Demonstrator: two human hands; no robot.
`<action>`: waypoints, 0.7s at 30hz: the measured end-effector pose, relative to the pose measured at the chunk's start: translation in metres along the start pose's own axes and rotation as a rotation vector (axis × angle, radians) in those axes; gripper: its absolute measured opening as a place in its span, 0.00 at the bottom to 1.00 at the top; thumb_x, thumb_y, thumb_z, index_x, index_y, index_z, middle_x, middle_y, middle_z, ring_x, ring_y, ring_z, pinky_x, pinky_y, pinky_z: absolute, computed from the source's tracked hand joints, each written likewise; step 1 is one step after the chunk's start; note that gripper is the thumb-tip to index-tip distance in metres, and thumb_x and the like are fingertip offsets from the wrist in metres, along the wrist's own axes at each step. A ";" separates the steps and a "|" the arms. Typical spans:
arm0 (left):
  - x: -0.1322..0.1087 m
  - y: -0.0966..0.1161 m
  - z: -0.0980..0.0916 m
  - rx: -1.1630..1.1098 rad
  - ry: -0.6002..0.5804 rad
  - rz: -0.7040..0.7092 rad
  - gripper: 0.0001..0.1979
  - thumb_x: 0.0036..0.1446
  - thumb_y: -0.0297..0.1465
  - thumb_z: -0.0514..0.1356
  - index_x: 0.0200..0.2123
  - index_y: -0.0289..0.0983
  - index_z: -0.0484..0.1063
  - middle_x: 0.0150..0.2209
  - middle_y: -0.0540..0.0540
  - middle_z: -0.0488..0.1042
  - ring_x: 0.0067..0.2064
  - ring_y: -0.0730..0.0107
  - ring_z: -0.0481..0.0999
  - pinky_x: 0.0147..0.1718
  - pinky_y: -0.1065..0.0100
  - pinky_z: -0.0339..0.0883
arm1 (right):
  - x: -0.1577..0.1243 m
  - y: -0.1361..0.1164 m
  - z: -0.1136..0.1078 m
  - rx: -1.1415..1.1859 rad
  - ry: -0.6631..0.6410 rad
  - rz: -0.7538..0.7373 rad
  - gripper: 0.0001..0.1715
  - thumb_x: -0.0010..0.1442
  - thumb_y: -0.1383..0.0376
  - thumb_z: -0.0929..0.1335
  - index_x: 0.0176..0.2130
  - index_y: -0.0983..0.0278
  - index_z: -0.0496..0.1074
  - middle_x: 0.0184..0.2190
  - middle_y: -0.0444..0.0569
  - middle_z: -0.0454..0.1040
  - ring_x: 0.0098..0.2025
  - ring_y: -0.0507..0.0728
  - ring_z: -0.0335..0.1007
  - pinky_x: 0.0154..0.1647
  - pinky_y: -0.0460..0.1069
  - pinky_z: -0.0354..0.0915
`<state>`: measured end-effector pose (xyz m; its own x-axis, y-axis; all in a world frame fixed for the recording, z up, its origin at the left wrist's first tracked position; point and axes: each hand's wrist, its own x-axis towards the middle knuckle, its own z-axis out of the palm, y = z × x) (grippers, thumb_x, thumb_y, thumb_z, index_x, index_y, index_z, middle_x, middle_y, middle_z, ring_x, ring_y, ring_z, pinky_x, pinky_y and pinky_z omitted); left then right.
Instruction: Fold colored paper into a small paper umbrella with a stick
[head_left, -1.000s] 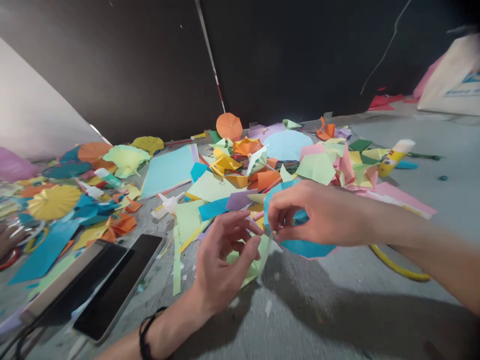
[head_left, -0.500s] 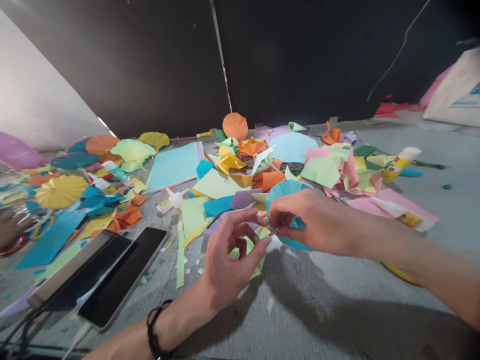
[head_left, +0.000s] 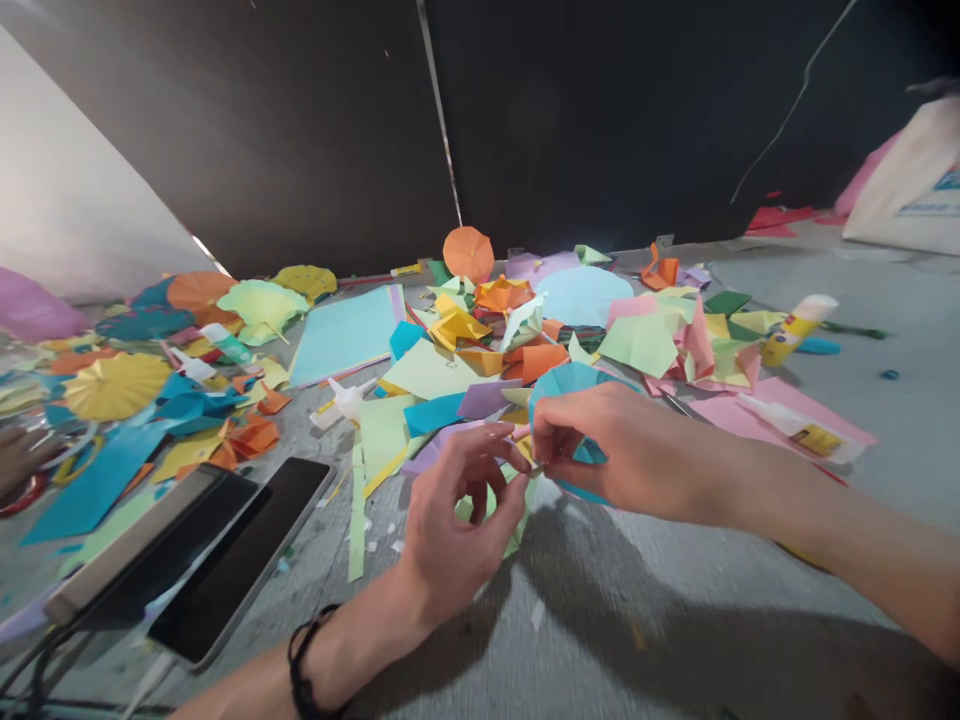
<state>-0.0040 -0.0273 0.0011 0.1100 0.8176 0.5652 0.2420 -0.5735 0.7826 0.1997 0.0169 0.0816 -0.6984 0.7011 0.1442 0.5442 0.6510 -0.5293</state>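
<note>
My right hand (head_left: 622, 440) is closed, its thumb and fingers pinched at the near left side of a blue pleated paper umbrella (head_left: 568, 380). The umbrella's round canopy shows above and below the fingers; its middle is covered by the hand. Left of it, my left hand (head_left: 461, 515) has thumb and forefinger pressed together, their tips meeting the right hand's fingertips. Whatever small thing lies between those tips is too small to make out. Beneath the left hand is a light green folded paper (head_left: 517, 535), partly hidden.
Coloured paper scraps (head_left: 442, 370) are heaped beyond my hands. A phone (head_left: 244, 560) lies at left beside a power bank (head_left: 150, 545). Glue bottles (head_left: 806, 430), a glue stick (head_left: 799, 330) and an orange paper umbrella (head_left: 468, 254) lie around. Another person's hand (head_left: 22, 460) holds scissors at far left.
My left thumb and forefinger, apart before, have closed together and come up against the right fingertips. My right hand stays at the blue umbrella. The view has shifted slightly.
</note>
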 end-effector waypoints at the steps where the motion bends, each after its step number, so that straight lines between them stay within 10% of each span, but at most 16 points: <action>1: 0.000 0.000 0.000 -0.008 -0.007 0.000 0.18 0.64 0.22 0.63 0.55 0.41 0.70 0.39 0.49 0.78 0.25 0.80 0.70 0.19 0.78 0.60 | 0.000 -0.001 0.000 0.004 0.003 -0.001 0.06 0.64 0.72 0.70 0.36 0.62 0.72 0.36 0.45 0.80 0.36 0.54 0.74 0.36 0.50 0.64; 21: 0.007 0.003 -0.002 -0.306 -0.063 -0.280 0.14 0.65 0.28 0.65 0.53 0.40 0.70 0.40 0.49 0.75 0.26 0.80 0.67 0.21 0.76 0.66 | 0.003 -0.005 0.002 0.016 0.057 -0.091 0.10 0.66 0.74 0.69 0.38 0.63 0.81 0.41 0.49 0.80 0.41 0.57 0.75 0.41 0.51 0.67</action>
<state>-0.0047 -0.0230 0.0078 0.1421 0.9401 0.3100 -0.0254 -0.3096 0.9505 0.1939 0.0146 0.0827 -0.7166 0.6550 0.2397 0.4716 0.7083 -0.5253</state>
